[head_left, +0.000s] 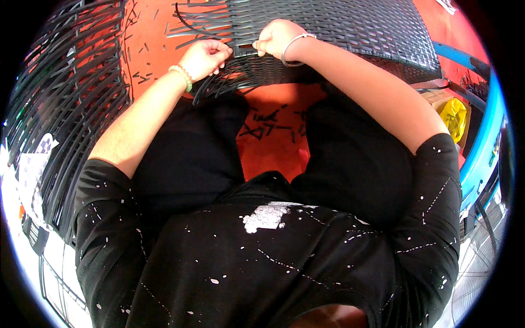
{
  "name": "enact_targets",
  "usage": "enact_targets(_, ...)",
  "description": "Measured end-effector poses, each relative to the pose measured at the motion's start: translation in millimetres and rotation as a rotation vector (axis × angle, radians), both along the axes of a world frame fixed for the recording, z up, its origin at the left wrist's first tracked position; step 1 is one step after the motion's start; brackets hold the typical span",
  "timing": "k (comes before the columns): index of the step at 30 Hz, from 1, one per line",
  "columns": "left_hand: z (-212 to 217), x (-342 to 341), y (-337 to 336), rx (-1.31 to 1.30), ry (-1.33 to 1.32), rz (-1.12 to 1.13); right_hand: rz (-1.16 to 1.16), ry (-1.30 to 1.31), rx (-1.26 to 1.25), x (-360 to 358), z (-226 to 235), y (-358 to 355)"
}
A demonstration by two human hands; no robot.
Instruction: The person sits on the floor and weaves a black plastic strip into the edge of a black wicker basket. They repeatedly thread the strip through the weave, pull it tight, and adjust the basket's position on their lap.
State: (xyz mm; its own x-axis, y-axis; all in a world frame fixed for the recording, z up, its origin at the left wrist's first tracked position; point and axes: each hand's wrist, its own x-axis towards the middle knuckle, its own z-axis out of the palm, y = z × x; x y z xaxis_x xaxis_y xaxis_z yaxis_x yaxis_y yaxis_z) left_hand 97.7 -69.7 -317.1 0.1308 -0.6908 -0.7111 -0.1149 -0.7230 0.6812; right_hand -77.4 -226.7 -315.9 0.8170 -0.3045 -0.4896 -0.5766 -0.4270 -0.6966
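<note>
A dark grey woven wicker panel [339, 33] lies across the far side, in front of my knees. At its near edge, where the weave turns down, both my hands are closed. My left hand [205, 59] pinches a flat wicker strip [244, 50] at the edge, beside loose strip ends [203, 24] sticking out leftward. My right hand [278, 39] is close by on the right, its thumb and fingertips pinched at the same edge. What lies inside each pinch is small and partly hidden by the fingers.
Many long loose strips [65, 71] hang in a curved mass at the left. Cut strip scraps [268, 127] litter the red floor [262, 156] between my legs and beyond. At the right are a blue curved frame [484, 142], a yellow plastic bag [453, 117] and a cardboard box [435, 97].
</note>
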Motion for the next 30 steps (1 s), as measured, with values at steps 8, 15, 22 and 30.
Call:
enact_targets(8,-10.7,7.6,1.4,0.025,0.119,0.087,0.246,-0.121,-0.371,13.9,2.0,12.7)
enact_targets(15,7.5,60.0,75.2,0.22,0.017,-0.002,0.023,-0.69,-0.505,-41.9,36.5,-37.9)
enact_targets(22,11.8,62.9,64.3,0.289,-0.561,-0.526,-0.163,-0.477,-0.359,-183.2,177.7,-63.3)
enact_targets(30,158.0,56.7,96.0,-0.189,-0.678,-0.34,-0.242,-0.323,-0.822,-287.9,229.7,126.3)
